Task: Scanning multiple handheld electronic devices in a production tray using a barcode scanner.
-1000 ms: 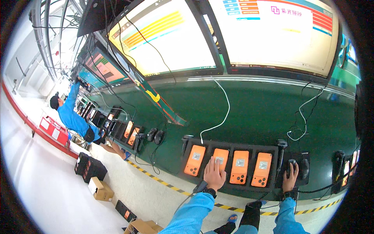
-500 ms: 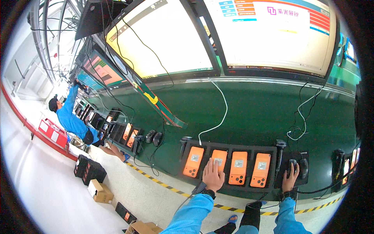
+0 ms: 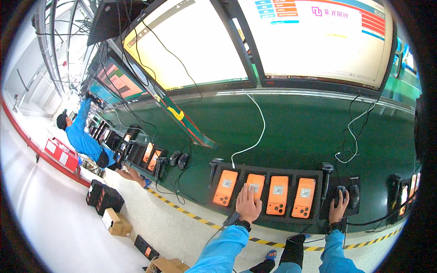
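Note:
A black foam tray (image 3: 265, 170) holds several orange smartphones face down in a row, each with a white label and dark camera lenses. My left hand (image 3: 248, 207) lies over the lower part of the second smartphone from the left (image 3: 255, 180), its fingers stretched out and its fingertips at the label. The leftmost smartphone (image 3: 225, 187) is beside that hand. To the right of the tray, my right hand (image 3: 338, 207) rests with curved fingers on a black computer mouse (image 3: 340, 189), mostly hidden under it. A second dark mouse (image 3: 353, 196) sits right beside it on the black mat.
Handheld scanners stand at the tray's left (image 3: 215, 168) and right (image 3: 326, 175) ends. White cables (image 3: 261, 125) trail over the green bench (image 3: 291, 123). Two large monitors (image 3: 318, 45) stand behind it. A co-worker in blue (image 3: 86, 134) is at the far left, near cardboard boxes (image 3: 119, 223).
Both hands keep nearly the same places, the left on the smartphone and the right on the mouse. The view has shifted very slightly.

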### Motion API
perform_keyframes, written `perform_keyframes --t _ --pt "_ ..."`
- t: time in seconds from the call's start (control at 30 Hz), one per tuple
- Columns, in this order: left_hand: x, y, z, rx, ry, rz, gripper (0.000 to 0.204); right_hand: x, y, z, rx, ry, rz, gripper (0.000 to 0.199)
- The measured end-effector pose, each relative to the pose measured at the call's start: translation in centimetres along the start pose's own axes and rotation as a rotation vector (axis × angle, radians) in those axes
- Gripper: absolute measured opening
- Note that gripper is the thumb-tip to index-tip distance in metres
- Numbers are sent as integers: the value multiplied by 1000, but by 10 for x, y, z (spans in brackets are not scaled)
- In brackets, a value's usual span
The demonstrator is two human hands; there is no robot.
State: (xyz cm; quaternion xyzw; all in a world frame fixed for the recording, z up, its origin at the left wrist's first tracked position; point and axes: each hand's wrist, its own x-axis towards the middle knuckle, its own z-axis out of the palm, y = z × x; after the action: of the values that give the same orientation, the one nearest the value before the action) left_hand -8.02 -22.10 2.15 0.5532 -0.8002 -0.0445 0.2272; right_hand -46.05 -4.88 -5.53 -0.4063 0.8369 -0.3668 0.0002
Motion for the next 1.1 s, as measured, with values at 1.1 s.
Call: perform_keyframes --t 1.1 --pt "1 2 -3 -25 5 10 65 -1 -2 -6 39 -31 -46 61"
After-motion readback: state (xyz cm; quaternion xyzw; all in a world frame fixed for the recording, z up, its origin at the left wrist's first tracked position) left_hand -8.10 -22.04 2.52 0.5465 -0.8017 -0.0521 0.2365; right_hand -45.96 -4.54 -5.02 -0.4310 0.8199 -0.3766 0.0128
